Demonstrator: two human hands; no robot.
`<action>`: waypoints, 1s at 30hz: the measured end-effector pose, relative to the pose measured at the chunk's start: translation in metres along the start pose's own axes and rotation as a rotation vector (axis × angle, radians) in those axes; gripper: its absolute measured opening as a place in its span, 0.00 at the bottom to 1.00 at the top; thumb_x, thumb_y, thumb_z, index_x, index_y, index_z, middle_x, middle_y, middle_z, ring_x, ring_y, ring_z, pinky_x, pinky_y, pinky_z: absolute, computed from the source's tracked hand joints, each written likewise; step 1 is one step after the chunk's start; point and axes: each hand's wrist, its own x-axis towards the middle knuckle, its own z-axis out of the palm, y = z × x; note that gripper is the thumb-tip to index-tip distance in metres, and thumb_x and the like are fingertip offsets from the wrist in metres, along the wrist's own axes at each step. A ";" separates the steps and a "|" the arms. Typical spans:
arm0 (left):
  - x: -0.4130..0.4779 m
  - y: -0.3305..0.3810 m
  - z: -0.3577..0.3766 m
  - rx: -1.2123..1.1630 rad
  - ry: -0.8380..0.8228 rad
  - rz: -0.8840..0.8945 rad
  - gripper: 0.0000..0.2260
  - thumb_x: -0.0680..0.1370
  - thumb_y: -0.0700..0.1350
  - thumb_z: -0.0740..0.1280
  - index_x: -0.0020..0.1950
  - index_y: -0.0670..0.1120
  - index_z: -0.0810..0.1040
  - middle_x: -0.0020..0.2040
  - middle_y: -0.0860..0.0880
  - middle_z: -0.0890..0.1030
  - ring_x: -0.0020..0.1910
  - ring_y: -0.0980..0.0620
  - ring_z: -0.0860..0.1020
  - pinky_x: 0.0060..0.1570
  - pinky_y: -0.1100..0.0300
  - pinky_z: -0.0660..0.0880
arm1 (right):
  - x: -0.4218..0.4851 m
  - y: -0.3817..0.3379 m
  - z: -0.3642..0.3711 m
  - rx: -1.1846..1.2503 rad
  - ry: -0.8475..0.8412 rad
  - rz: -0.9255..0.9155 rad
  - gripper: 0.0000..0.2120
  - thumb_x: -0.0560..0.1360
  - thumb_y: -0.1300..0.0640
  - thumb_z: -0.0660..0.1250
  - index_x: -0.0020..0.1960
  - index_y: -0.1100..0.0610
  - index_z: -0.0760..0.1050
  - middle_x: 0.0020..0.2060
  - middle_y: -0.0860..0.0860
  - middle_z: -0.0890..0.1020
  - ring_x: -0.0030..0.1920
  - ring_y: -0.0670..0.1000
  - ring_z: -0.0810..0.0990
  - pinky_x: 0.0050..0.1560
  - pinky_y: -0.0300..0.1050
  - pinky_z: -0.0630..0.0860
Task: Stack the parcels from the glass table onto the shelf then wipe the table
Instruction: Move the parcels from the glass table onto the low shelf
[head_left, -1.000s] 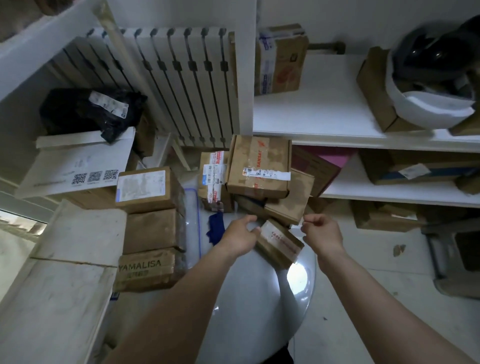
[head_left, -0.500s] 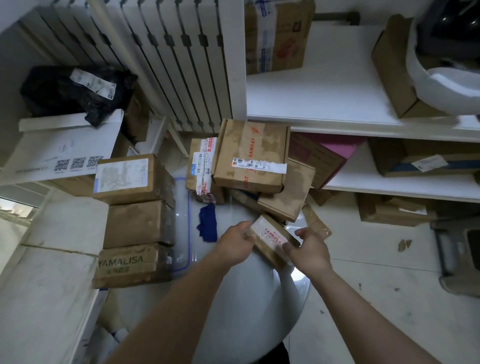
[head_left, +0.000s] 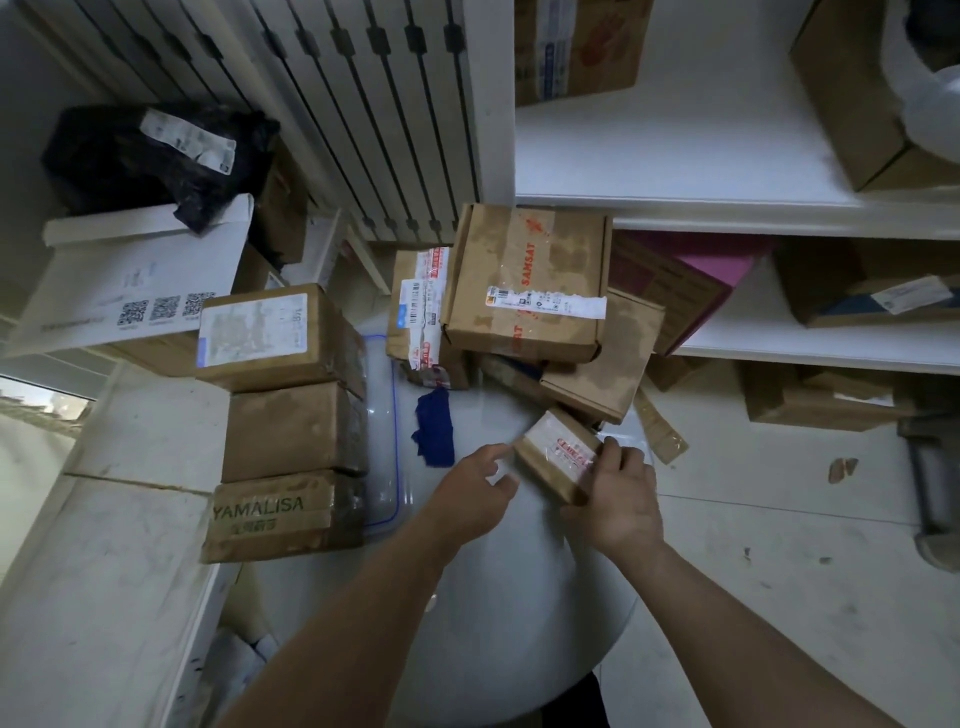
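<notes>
Small parcel (head_left: 558, 457) at the right edge of the tabletop (head_left: 467, 623), gripped by right hand (head_left: 618, 501), left hand (head_left: 478, 488) loose-fingered beside it; probably light, stiff, tape-slick: hold opposite cardboard edges.

The round glass table (head_left: 467, 623) fills the lower centre of the frame. Over its right part is a small parcel (head_left: 558, 454), gripped by the right hand (head_left: 618, 499), with the left hand (head_left: 475, 488) just beside it on the left. Further left on the table lies a cloth (head_left: 435, 426). Behind the parcel, the SAMSAT box (head_left: 530, 280) tops a heap of boxes. At centre left a stack of three boxes has the YAMALISA box (head_left: 275, 514) at the bottom. The shelf (head_left: 727, 156) occupies the upper right, with the radiator (head_left: 337, 104) to its left.
</notes>
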 end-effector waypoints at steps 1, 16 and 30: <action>0.000 -0.004 -0.002 0.000 -0.001 -0.002 0.20 0.82 0.46 0.61 0.74 0.51 0.65 0.71 0.46 0.69 0.69 0.50 0.68 0.59 0.62 0.64 | -0.001 -0.002 0.002 0.005 0.017 -0.004 0.39 0.69 0.47 0.75 0.71 0.57 0.57 0.66 0.57 0.65 0.66 0.57 0.65 0.62 0.47 0.68; -0.051 -0.025 -0.061 -0.149 0.244 0.100 0.22 0.81 0.48 0.61 0.75 0.49 0.64 0.68 0.47 0.74 0.65 0.53 0.73 0.60 0.65 0.68 | -0.065 -0.053 -0.020 0.543 -0.079 -0.094 0.44 0.60 0.40 0.68 0.73 0.52 0.61 0.61 0.49 0.72 0.59 0.52 0.74 0.52 0.43 0.71; -0.129 -0.014 -0.172 -0.488 0.261 0.278 0.15 0.77 0.58 0.64 0.62 0.56 0.77 0.59 0.51 0.80 0.59 0.50 0.77 0.60 0.50 0.75 | -0.130 -0.140 -0.078 1.226 -0.350 -0.129 0.22 0.77 0.38 0.59 0.52 0.55 0.80 0.33 0.53 0.77 0.34 0.50 0.71 0.36 0.43 0.66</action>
